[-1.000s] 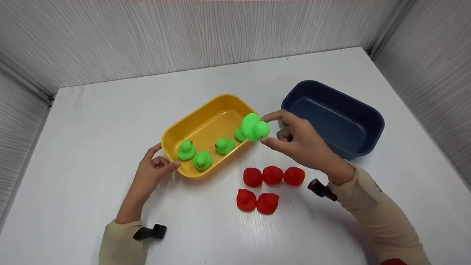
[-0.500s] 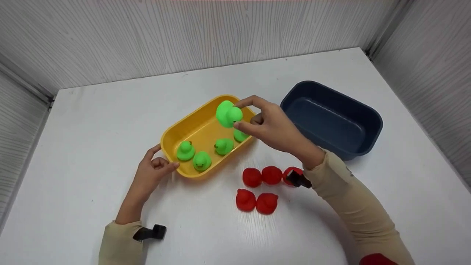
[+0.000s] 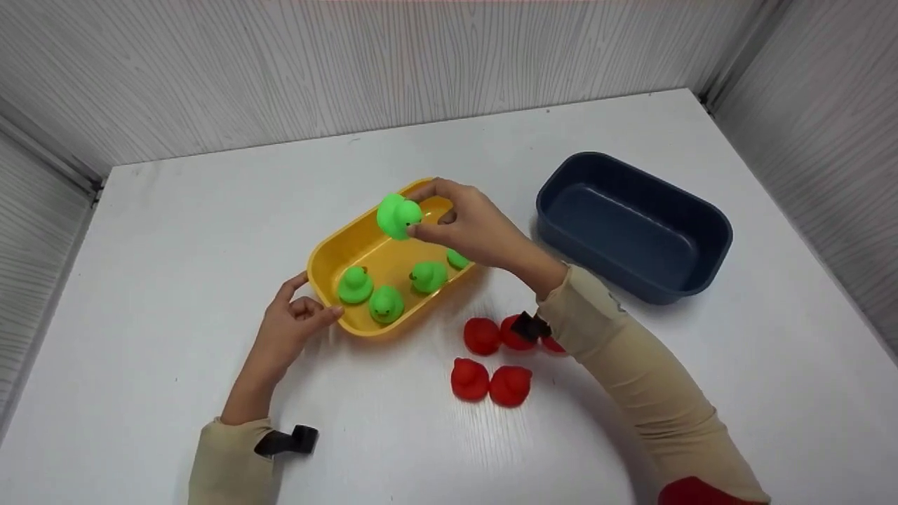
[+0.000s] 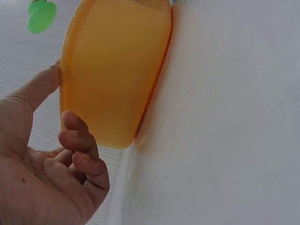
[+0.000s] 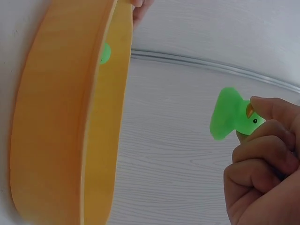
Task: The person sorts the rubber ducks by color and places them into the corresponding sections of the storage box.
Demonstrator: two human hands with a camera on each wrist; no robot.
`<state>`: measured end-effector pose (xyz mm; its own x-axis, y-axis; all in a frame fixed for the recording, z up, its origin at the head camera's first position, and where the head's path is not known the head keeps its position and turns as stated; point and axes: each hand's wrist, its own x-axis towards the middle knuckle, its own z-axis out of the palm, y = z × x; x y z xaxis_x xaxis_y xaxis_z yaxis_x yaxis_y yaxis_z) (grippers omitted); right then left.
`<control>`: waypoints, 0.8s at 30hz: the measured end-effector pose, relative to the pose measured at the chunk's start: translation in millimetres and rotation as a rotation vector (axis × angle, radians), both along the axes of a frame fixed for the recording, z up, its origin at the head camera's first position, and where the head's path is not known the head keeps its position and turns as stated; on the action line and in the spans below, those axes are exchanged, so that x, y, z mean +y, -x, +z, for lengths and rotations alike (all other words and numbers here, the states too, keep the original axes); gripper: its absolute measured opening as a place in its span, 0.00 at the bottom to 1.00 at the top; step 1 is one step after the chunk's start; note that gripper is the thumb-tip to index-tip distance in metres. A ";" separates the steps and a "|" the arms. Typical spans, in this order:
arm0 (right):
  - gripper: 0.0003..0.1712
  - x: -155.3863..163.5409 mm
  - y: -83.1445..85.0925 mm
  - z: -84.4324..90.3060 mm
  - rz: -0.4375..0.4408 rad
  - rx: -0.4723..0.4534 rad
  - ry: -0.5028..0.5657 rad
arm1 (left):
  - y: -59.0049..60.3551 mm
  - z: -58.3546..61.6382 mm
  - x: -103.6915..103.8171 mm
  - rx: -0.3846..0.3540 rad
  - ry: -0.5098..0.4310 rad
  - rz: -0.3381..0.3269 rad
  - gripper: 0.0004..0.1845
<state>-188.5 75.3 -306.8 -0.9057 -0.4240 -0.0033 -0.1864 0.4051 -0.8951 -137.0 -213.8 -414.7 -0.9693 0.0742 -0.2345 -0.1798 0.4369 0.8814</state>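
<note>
Between thumb and forefinger, my right hand (image 3: 477,224) pinches a green rubber duck (image 3: 397,216) by its head. In the head view this duck is above the yellow bin (image 3: 326,252); in the right wrist view the duck (image 5: 228,115) is tilted, with an orange beak and a dark eye. My left hand (image 3: 289,330) holds the left end of the bin, thumb and forefinger at its rim and the other fingers curled. Several more green ducks (image 3: 386,304) lie in the bin along its near side, one partly hidden by its wall.
A navy blue bin (image 3: 631,235) stands to the right with nothing visible in it. Several red rubber ducks (image 3: 510,386) sit in two rows on the white table (image 3: 231,210) in front of the bins. My right sleeve and wrist camera partly cover the back row.
My right hand has carried the green duck leftward, from the yellow bin's right edge to above its far middle. My left hand and both bins have stayed in place.
</note>
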 end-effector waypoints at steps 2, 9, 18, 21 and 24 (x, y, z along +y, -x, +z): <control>0.22 -2.7 5.9 -2.1 0.019 -0.017 -0.008 | 0.1 0.1 0.6 0.002 -0.001 -0.001 0.45; 0.20 -8.4 26.2 -13.4 -0.008 -0.049 -0.056 | 1.4 1.4 2.2 0.004 -0.010 -0.006 0.45; 0.18 -15.8 42.5 -28.3 -0.002 -0.037 -0.152 | 0.8 4.4 1.3 0.007 -0.016 -0.004 0.45; 0.18 -18.6 45.7 -33.5 0.037 -0.007 -0.214 | -0.5 3.3 0.9 0.004 -0.021 -0.003 0.45; 0.18 -20.5 48.3 -38.0 0.071 0.005 -0.279 | -1.0 2.3 0.8 0.003 -0.025 -0.003 0.45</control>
